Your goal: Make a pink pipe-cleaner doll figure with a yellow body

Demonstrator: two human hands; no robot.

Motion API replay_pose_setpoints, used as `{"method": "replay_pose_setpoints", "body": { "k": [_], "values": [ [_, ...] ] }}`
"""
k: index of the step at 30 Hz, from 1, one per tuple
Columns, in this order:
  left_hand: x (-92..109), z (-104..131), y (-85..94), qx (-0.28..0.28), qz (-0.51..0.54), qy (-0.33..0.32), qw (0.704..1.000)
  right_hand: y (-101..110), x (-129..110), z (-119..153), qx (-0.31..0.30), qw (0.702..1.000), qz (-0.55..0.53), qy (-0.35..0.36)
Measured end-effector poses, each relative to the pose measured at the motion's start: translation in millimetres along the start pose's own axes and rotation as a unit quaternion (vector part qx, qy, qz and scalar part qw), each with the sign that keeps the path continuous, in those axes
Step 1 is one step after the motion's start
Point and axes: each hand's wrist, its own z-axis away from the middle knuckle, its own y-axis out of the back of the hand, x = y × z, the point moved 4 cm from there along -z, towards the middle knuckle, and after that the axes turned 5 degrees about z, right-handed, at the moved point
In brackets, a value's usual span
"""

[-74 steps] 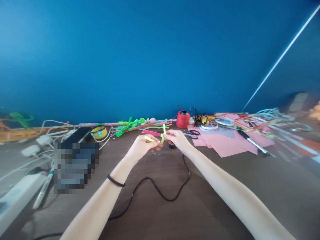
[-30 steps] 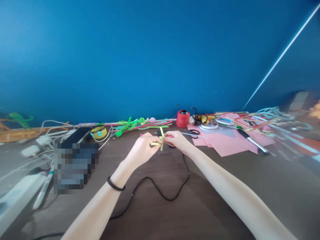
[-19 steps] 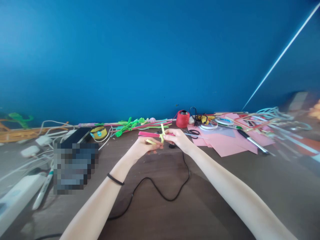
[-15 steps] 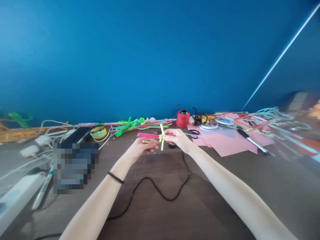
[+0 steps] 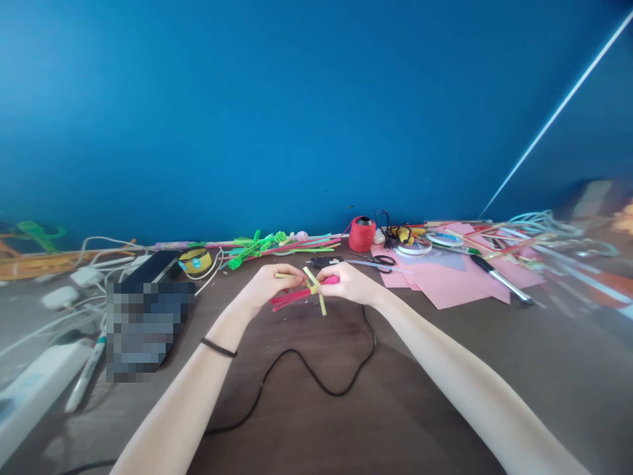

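Over the middle of the table, my right hand (image 5: 352, 282) pinches a small bundle of pink pipe cleaners (image 5: 289, 301). Their straight ends point left, and a rounded pink part pokes out between the fingers. Yellow pipe cleaner (image 5: 323, 305) is wrapped around the bundle, with short ends sticking out above and below. My left hand (image 5: 270, 284), a black band on its wrist, is closed on a yellow pipe cleaner end just above the pink stems. Exactly how the yellow pieces join is hidden by the fingers.
Green twisted pipe cleaners (image 5: 254, 247) lie along the blue wall. A red thread spool (image 5: 362, 235), scissors (image 5: 384, 264), pink paper (image 5: 445, 284) and a black marker (image 5: 499, 280) are at right. Chargers, white cables and a power strip (image 5: 39, 389) lie left. A black cord (image 5: 336, 394) crosses in front.
My left hand has risen from below the pink stems and now grips the yellow piece above them. The pink bundle has tilted, its left ends lower. My right hand keeps its hold.
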Motion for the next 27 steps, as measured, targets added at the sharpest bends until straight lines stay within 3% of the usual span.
{"method": "replay_pose_setpoints", "body": {
  "k": [8,13,16,22,27],
  "values": [
    [15,8,-15.6,0.002,-0.041,-0.052,0.998,4,9,-5,0.090,0.994,0.059,-0.020],
    [7,7,-23.6,0.060,0.015,-0.018,0.998,8,12,-4,0.140,0.989,0.017,-0.043],
    [0,5,-27.7,0.052,0.072,0.016,0.996,10,12,-4,0.162,0.985,-0.026,-0.048],
    [-22,4,-33.0,-0.010,0.212,0.118,0.970,6,11,-3,0.144,0.976,-0.151,-0.062],
    [-36,4,-30.2,-0.030,0.206,0.115,0.971,0,6,-3,0.088,0.978,-0.190,-0.024]
  ]
}}
